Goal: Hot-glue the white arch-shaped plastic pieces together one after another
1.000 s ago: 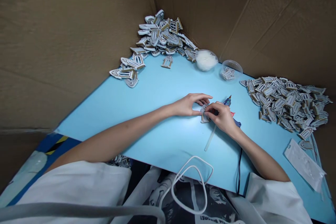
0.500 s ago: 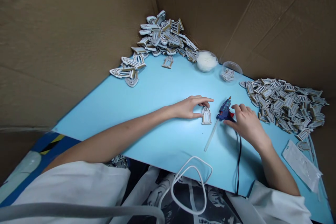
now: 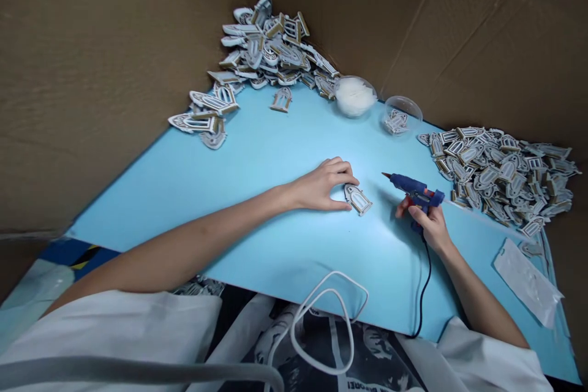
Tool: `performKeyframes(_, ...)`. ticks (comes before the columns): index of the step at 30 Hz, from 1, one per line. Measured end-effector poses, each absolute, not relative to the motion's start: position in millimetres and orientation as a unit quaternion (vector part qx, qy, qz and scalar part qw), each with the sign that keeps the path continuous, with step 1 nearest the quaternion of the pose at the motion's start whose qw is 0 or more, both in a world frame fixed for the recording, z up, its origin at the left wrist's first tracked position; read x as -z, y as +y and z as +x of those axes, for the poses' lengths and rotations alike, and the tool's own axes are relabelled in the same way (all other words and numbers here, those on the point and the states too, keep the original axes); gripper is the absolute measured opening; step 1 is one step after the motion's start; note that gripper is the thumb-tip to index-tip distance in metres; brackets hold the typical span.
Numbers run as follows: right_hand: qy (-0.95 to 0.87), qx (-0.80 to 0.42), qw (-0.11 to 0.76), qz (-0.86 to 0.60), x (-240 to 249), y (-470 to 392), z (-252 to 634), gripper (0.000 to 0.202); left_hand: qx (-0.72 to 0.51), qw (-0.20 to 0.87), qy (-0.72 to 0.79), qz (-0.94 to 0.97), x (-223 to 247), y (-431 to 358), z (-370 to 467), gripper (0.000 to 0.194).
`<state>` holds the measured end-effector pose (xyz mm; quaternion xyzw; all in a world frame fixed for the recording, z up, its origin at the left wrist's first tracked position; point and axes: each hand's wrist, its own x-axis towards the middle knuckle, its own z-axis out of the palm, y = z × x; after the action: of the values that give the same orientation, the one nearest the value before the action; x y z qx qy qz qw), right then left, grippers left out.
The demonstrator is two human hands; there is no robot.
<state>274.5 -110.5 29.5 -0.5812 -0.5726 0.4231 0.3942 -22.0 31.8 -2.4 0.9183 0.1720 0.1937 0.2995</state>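
Note:
My left hand (image 3: 324, 187) is at the middle of the blue table, its thumb and forefinger curled round the left side of a small arched window piece (image 3: 358, 199), white with a brown edge. The piece lies flat on the tabletop, tilted a little. My right hand (image 3: 429, 223) is wrapped round the handle of a blue hot glue gun (image 3: 408, 187). The gun is raised off the table and its nozzle points left, a short way from the piece. A clear glue stick (image 3: 482, 220) sticks out of its back end, and a black cord hangs below.
Heaps of arched pieces lie at the back left (image 3: 271, 52) and at the right (image 3: 500, 171). Between them stand a tub of white material (image 3: 354, 97) and a clear tub (image 3: 407, 104) with small pieces. A plastic bag (image 3: 528, 282) lies at right; a white cable (image 3: 344, 294) loops at the front edge.
My right hand has taken hold of the glue gun, lifted it and turned its nozzle to the left. The window piece under my left hand has turned slightly.

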Motion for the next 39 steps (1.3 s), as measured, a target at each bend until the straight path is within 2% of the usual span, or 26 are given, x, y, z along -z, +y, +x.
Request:
performKeyframes(6, -0.665, -0.357, 0.291, -0.587, -28.9, -108.1, 262.8, 0.053, -0.199, 0.310, 0.169, 0.914, 4.9, 33.7, -21.4, 0.038)
performKeyframes(11, -0.690, -0.339, 0.258, -0.585, -27.3, -106.2, 256.3, 0.050, -0.192, 0.308, 0.185, 0.913, 5.8, 31.7, -20.9, 0.038)
performKeyframes(20, -0.705, -0.304, 0.231, -0.597, -28.0, -105.0, 247.6, 0.044, -0.192, 0.293, 0.188, 0.918, 3.5, 30.1, -20.3, 0.040)
performKeyframes(32, -0.701, -0.278, 0.240, -0.611, -27.5, -106.6, 244.2, 0.038, -0.201, 0.284, 0.184, 0.919, 5.6, 29.8, -19.5, 0.042)
performKeyframes(39, -0.699, -0.277, 0.229, -0.618, -30.0, -106.4, 242.9, 0.040, -0.187, 0.290, 0.193, 0.918, 5.0, 30.3, -18.6, 0.041)
